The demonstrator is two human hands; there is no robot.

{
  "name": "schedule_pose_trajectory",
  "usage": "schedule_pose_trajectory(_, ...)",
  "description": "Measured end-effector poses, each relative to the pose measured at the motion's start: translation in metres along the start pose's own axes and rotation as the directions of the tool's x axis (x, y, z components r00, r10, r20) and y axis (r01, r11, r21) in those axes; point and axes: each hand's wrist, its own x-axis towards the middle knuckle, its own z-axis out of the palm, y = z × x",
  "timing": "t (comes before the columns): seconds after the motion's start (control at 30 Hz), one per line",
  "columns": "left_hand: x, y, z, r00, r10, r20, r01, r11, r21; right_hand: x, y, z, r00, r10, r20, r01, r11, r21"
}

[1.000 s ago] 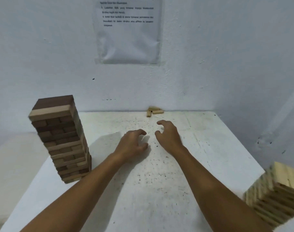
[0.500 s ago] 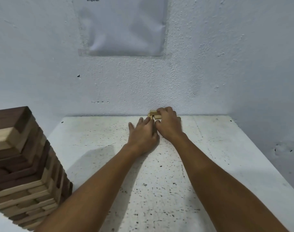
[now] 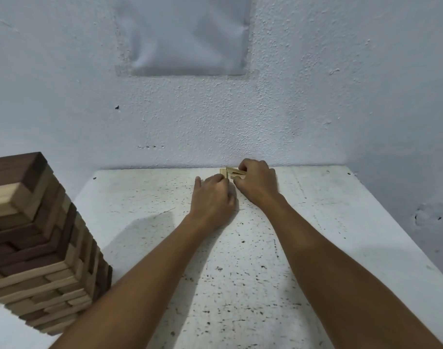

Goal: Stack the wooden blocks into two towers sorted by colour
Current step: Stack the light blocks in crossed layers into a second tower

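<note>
We see both hands stretched to the far edge of the white speckled table (image 3: 240, 273), just right of the frame's centre, where it meets the textured wall (image 3: 316, 109). A few light wooden blocks (image 3: 231, 171) lie there against the wall, only partly showing between the two hands; we cannot count them with certainty.

The right hand (image 3: 258, 183) is curled over the blocks from the right. Its fingers wrap the far side and its thumb tucks under the near side of one pale block, so it grips that block. The left hand (image 3: 212, 195) lies knuckles up just beside it, thumb spread out to the left, with its fingertips bent down at the left end of the blocks. We can tell it touches them, but whether it really pinches one is hidden by its own knuckles.

At the lower left of the frame stands the mixed block tower (image 3: 36, 238), well apart from the hands. It is built of dark brown and light layers laid crosswise, with a dark layer on top and a pale layer right beneath, and its left side runs out of the frame. The left forearm passes close to its base at the bottom of the frame.

On the wall at the top centre hangs a white sheet of paper (image 3: 187, 34), its upper part cut off by the frame.
</note>
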Motion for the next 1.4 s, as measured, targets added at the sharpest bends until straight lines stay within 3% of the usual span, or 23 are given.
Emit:
schedule_pose_trajectory(0.27,-0.032,-0.004,-0.013,0.997,0.017,0.076,-0.014,0.999,-0.042,-0.046,-0.011,-0.001,1.000,-0.013,-0.018,0.010,0.993,-0.119)
schedule_pose_trajectory(0.6,-0.112,0.004,-0.034,0.995,0.095,-0.006,-0.095,0.994,-0.043,-0.141,-0.035,-0.019,0.996,-0.079,0.028,0.083,0.970,-0.228)
schedule_pose_trajectory(1.1,-0.242,0.023,-0.054,0.940,0.317,-0.129,-0.323,0.946,-0.023,-0.287,-0.041,-0.061,0.981,-0.181,0.074,0.190,0.970,-0.151)
schedule_pose_trajectory(1.4,-0.277,0.029,-0.070,0.933,0.358,-0.032,-0.358,0.915,-0.184,-0.328,-0.035,-0.075,0.975,-0.195,0.104,0.207,0.972,-0.113)
